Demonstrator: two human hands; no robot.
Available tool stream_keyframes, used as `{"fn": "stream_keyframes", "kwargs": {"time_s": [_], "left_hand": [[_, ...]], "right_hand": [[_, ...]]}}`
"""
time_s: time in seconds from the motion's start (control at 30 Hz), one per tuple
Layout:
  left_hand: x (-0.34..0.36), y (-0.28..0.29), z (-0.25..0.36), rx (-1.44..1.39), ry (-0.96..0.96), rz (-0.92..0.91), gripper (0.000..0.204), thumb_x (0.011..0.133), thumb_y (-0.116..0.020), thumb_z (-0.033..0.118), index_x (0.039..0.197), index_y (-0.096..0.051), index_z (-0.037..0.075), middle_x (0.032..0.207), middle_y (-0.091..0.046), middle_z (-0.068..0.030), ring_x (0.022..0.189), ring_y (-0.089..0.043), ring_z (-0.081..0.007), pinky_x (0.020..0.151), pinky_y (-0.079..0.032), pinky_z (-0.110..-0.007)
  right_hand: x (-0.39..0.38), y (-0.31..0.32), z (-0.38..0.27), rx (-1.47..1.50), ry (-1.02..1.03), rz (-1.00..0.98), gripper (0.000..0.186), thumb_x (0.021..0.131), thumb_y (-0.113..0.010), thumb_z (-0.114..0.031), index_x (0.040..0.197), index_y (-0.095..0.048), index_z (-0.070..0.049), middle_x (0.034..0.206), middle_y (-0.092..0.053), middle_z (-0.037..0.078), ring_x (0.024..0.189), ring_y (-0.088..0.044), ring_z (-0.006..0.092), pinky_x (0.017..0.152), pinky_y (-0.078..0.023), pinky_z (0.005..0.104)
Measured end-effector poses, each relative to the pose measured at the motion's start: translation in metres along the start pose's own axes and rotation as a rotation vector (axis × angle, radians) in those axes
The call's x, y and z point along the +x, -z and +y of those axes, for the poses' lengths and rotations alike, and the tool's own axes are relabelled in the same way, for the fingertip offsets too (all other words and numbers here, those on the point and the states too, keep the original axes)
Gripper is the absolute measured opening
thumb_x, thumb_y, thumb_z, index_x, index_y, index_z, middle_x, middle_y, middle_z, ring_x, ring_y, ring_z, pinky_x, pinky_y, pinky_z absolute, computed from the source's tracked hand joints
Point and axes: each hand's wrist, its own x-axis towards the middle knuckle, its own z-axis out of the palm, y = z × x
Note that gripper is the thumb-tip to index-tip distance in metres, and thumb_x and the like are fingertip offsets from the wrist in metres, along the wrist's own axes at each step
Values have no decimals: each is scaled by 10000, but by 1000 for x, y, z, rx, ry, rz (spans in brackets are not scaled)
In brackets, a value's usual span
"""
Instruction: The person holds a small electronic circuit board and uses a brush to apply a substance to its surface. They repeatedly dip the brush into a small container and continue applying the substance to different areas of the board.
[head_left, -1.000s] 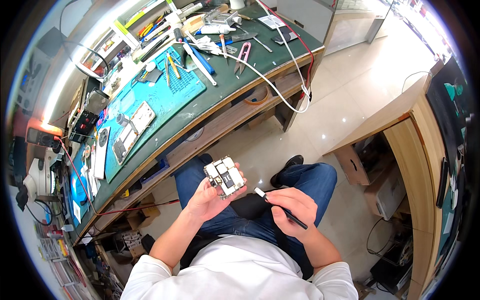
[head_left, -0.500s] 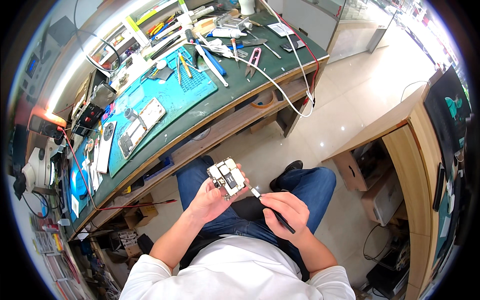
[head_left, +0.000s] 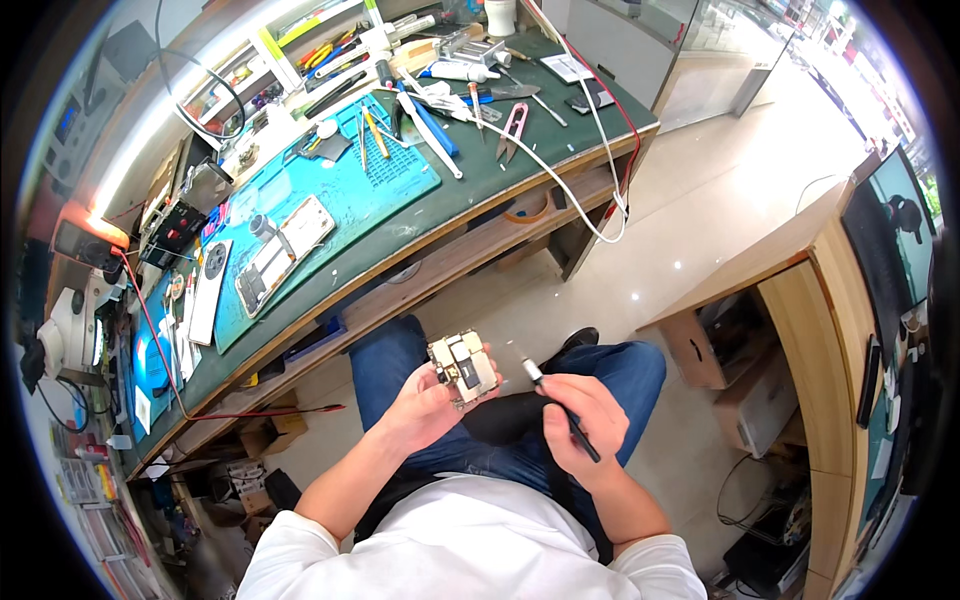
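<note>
The fingers of the left hand (head_left: 425,405) are bent around the lower side of a small circuit board (head_left: 465,370), with the thumb at its left edge and fingertips showing at its right edge. The board is in the air above the person's lap, and its face, with pale covers and one dark rectangle, is turned upward.

The fingers of the right hand (head_left: 588,412) are grasping a slim black tool (head_left: 583,440) in the manner of a pen. Its white end points toward the board but is apart from it; what kind of tip it has is too small to tell.

Below the hands are the person's legs in blue jeans (head_left: 632,376). Farther out, ahead and to the left, stands a workbench with a green top (head_left: 405,228). On it lies a blue mat (head_left: 330,192), which carries an opened phone body (head_left: 285,257). A white phone back (head_left: 210,293) lies near this body, on its left. Toward the bench's far right part there are pink-handled snips (head_left: 515,133), beside a white cable (head_left: 545,166).
</note>
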Motion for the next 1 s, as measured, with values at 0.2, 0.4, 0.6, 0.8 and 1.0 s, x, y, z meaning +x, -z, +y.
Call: {"fn": "stream_keyframes", "kwargs": {"time_s": [0.2, 0.4, 0.6, 0.8, 1.0], "left_hand": [[-12, 18, -1, -81, 8, -26, 797, 813, -796, 385, 1425, -420, 40, 1308, -561, -87, 1208, -568, -249, 1070, -435, -403], [-18, 29, 18, -187, -92, -60, 735, 845, -771, 315, 1419, -419, 21, 1318, -553, -95, 1193, -579, -257, 1046, -460, -418], [-30, 45, 55, -229, -191, 1, 854, 755, -841, 408, 1398, -434, 19, 1298, -559, -111, 1177, -586, -259, 1030, -474, -438], [-19, 39, 88, -250, -252, -92, 771, 764, -846, 291, 1374, -459, 23, 1249, -587, -102, 1155, -587, -256, 1007, -478, -426], [-38, 47, 102, -286, -266, -93, 689, 781, -819, 173, 1355, -474, 13, 1231, -594, -98, 1128, -593, -254, 974, -480, -399]], "right_hand": [[62, 9, 36, -402, 137, 107, 263, 770, -705, 96, 1016, -679, 7, 921, -669, 151, 793, -658, 285, 718, -533, 337], [197, -18, 98, -647, 285, -82, 312, 866, -701, -175, 1141, -666, -32, 1061, -656, 115, 929, -623, 294, 796, -511, 374], [261, -56, 127, -786, 371, -253, 417, 875, -691, -362, 1139, -668, -40, 1108, -666, 91, 1032, -597, 296, 884, -480, 393], [319, -129, 128, -550, 213, -479, 325, 821, -728, -246, 1098, -681, -81, 1044, -674, 84, 1000, -601, 289, 867, -482, 401], [332, -143, 131, -448, 78, -416, 164, 848, -702, -192, 909, -707, -40, 890, -698, 99, 837, -653, 290, 783, -507, 357]]}}
